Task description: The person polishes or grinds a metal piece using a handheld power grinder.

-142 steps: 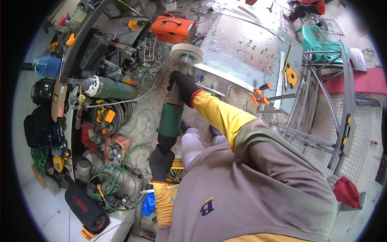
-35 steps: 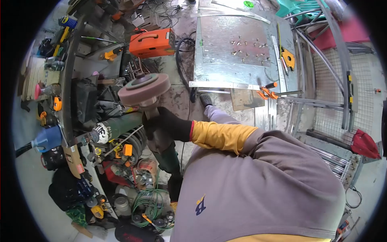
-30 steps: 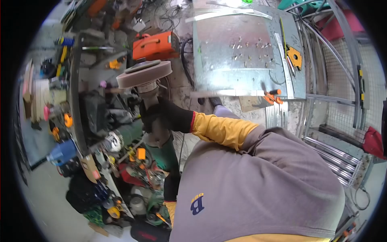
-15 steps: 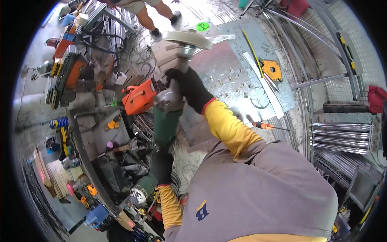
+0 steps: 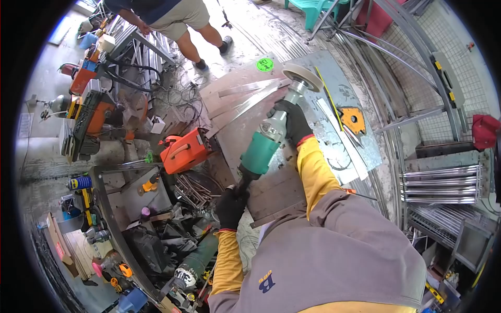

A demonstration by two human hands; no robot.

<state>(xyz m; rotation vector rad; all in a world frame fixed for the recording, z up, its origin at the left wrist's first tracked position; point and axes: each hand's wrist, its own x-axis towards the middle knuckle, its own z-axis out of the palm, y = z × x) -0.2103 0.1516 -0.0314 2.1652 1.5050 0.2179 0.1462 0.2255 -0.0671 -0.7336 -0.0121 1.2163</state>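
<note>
A green power tool (image 5: 261, 151) with a pale round disc (image 5: 302, 77) at its far end is held slantwise above the metal table (image 5: 284, 195). My left hand (image 5: 231, 208), in a black glove, is closed round its rear handle. Near the disc, my right hand (image 5: 293, 121), also gloved, wraps round the tool's metal neck. The disc is in the air over the table's far part. Flat metal strips (image 5: 250, 99) lie on the table to the left of the disc. Small pieces on the table are partly hidden by the tool and my right arm.
A person (image 5: 182, 23) stands beyond the table. An orange-red case (image 5: 183, 151) sits at the table's left. An orange plate-like tool (image 5: 353, 120) and a yellow tape (image 5: 329, 96) lie at the right. Metal rods (image 5: 195, 190) and a cylinder (image 5: 195, 261) are at lower left.
The tool has swung right and down, tilting more, with both hands on it. The view has shifted, and more of the person beyond the table shows.
</note>
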